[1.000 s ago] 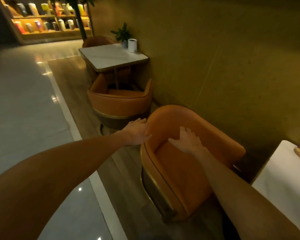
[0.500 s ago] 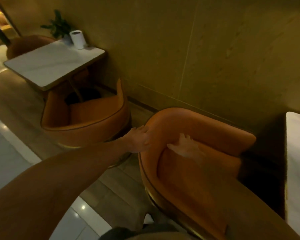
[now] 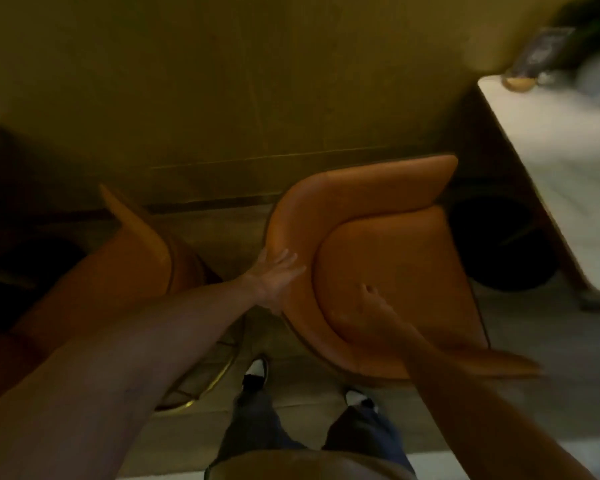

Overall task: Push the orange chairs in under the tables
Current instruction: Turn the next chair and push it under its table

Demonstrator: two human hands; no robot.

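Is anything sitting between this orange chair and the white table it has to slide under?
Nothing visible blocks it. The orange chair faces the white table to its right, with only bare floor and the table's dark round base between them. Both the left hand and right hand already rest on the chair.

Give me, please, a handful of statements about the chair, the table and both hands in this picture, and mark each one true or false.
1. The left hand lies on the outside of the orange chair's curved back. True.
2. The right hand holds a cup. False: it rests on the chair's inner backrest and holds nothing.
3. The white table stands to the right of the chair. True.
4. The chair's seat is already tucked under the white table. False: the seat is in full view beside the table, with a dark gap between them.
5. A second orange chair stands to the left. True.
6. The person is barefoot. False: shoes show below the chair.
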